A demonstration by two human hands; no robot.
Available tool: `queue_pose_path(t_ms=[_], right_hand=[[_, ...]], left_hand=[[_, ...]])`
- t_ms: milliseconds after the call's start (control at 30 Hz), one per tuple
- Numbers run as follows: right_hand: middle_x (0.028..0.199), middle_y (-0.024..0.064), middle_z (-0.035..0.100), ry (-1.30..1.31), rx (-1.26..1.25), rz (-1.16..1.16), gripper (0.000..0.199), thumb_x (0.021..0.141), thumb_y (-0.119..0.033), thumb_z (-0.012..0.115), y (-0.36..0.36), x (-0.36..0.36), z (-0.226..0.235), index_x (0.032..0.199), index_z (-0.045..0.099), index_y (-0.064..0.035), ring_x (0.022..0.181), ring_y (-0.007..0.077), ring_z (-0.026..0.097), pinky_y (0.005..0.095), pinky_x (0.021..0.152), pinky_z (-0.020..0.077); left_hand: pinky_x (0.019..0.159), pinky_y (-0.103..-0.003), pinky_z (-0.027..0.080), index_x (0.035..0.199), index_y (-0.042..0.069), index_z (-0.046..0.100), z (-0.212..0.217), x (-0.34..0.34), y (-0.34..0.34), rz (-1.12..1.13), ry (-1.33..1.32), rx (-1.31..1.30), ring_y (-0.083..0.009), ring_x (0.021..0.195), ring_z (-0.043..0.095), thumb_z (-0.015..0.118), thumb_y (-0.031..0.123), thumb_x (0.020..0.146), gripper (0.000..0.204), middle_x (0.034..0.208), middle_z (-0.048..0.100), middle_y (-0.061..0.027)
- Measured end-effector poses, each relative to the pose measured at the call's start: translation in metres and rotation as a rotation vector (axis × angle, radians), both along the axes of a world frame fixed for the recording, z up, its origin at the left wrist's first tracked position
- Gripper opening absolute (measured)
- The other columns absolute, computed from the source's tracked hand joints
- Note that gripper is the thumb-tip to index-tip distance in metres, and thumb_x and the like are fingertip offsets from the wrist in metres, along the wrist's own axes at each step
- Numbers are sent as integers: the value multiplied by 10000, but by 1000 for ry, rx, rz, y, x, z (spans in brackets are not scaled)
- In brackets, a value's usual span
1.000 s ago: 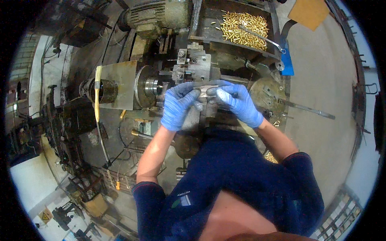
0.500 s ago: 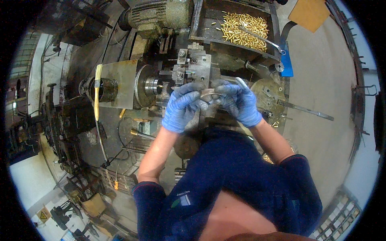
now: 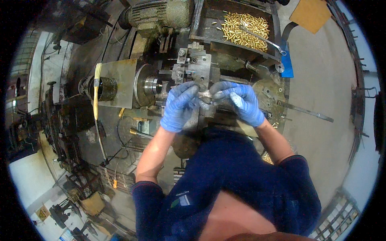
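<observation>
Two-handed pinch: your blue-gloved, grey-smudged left hand (image 3: 178, 107) and your blue-gloved right hand (image 3: 244, 103) are gripping a small silver-grey metal piece (image 3: 205, 94) between them, fingertips bearing on its ends. It is showing on your side of the blocky grey steel tool slide (image 3: 204, 67), right of the round, shiny metal chuck (image 3: 152, 86). Fingers are covering the ends, so exact contact is not showing. Judgement: you are handling it best when pressing lightly and evenly from both sides, turning it with fingertips alone; smudged gloves could be slipping. Pose: your bare left forearm (image 3: 154, 148) and bare right forearm (image 3: 277, 138) are angling inward, elbows bending outward; one pale-smudged right finger (image 3: 237, 100) is standing off the piece.
</observation>
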State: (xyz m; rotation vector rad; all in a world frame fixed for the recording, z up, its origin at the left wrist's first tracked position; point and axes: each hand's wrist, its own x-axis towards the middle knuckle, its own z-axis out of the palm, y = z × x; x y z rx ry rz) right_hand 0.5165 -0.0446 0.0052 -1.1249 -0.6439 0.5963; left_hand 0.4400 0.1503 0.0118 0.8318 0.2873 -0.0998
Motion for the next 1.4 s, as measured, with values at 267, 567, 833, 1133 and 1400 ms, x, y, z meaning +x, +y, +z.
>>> queue_pose_path(t_ms=[267,567,833,1133,1400], right_hand=[[1017,175,615,-152,-70,28,455,861,-421,545,-4,5,3,893,670,16,965,251,577,353,870,436],[829,158,643,-511,-314,111,317,772,-328,666,-5,30,39,797,675,-13,792,256,628,335,690,480],[659,152,589,-736,-385,170,403,776,-432,645,13,26,39,722,664,-33,625,304,589,366,586,471],[511,103,504,-531,-339,313,429,823,-380,640,12,38,31,605,592,-14,466,173,480,296,473,387],[702,57,630,-212,-283,395,333,849,-310,623,7,40,19,790,660,15,655,104,530,261,594,423]], left_hand=[[690,-235,502,1108,-29,519,11,6,2,-150,-19,338,-128,792,612,614,105,800,349,905,633,-81],[765,-238,466,1224,-12,478,25,3,-11,-233,-60,835,-102,883,573,604,-17,796,445,999,622,-62],[767,-253,473,1219,-11,484,33,0,-17,-240,-142,952,-111,848,582,588,39,828,408,959,632,-83],[675,-264,496,994,-33,607,34,-1,-9,-382,-72,974,-107,751,598,584,146,865,222,813,651,-81],[621,-241,469,938,-30,635,8,0,-6,-187,-78,859,-96,687,586,618,130,832,193,801,650,-55]])
